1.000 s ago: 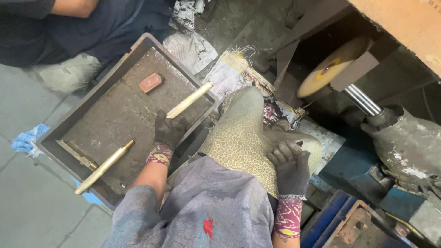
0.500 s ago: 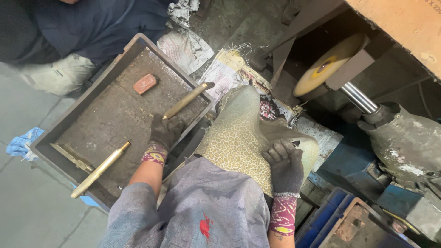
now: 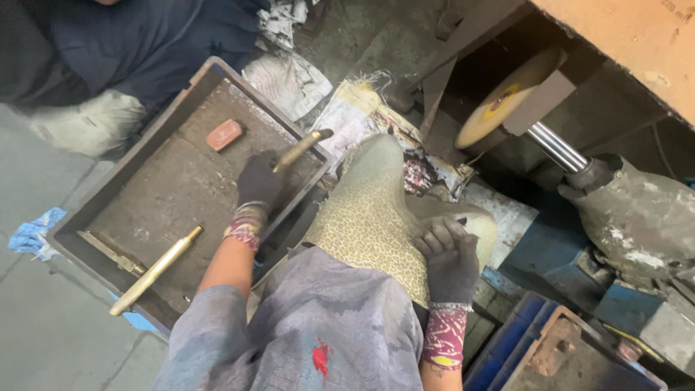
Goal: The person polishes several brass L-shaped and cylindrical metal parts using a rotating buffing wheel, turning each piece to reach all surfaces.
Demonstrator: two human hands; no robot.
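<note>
My left hand [image 3: 258, 181], in a dark glove, is closed around a brass rod [image 3: 301, 148] that sticks out over the far rim of a shallow metal tray [image 3: 94, 206]. A second brass rod [image 3: 156, 269] lies loose in the tray's near corner, beside a flat metal strip [image 3: 110, 252]. A reddish block [image 3: 224, 134] rests in the tray's far part. My right hand [image 3: 449, 255], also gloved, rests with fingers curled on my knee, which is covered by spotted cloth [image 3: 369, 217]; it holds nothing.
A buffing wheel [image 3: 499, 105] on a steel shaft [image 3: 556, 147] stands ahead at the right, with a motor housing [image 3: 633, 221] beside it. Another person in dark clothes [image 3: 137, 51] crouches behind the tray. Blue crates [image 3: 536, 340] sit at lower right.
My left hand has lifted the brass rod and swung its far end to the right, toward the tray's rim. The view shifted slightly. My right hand stayed on my knee.
</note>
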